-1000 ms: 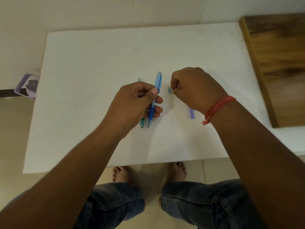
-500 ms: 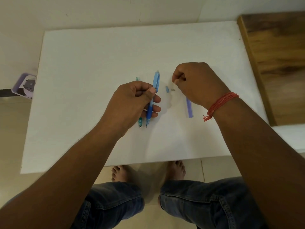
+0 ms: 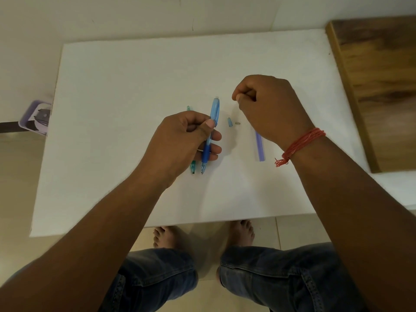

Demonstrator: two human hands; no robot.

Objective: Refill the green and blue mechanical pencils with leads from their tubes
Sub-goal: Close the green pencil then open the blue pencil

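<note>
Between my left hand (image 3: pixel 180 140) and my right hand (image 3: pixel 270 109) there is only a narrow lane of white board (image 3: pixel 135 75), and a small blue cap (image 3: pixel 229 122) with a tiny pale piece (image 3: pixel 237 123) beside it lie in it, just off my left fingertips. The purple lead tube (image 3: pixel 259 146) lies under my right wrist, blocking a straight pull back. Beyond both sets of knuckles the board is open. A wooden slab (image 3: pixel 378 86) bounds the right.
</note>
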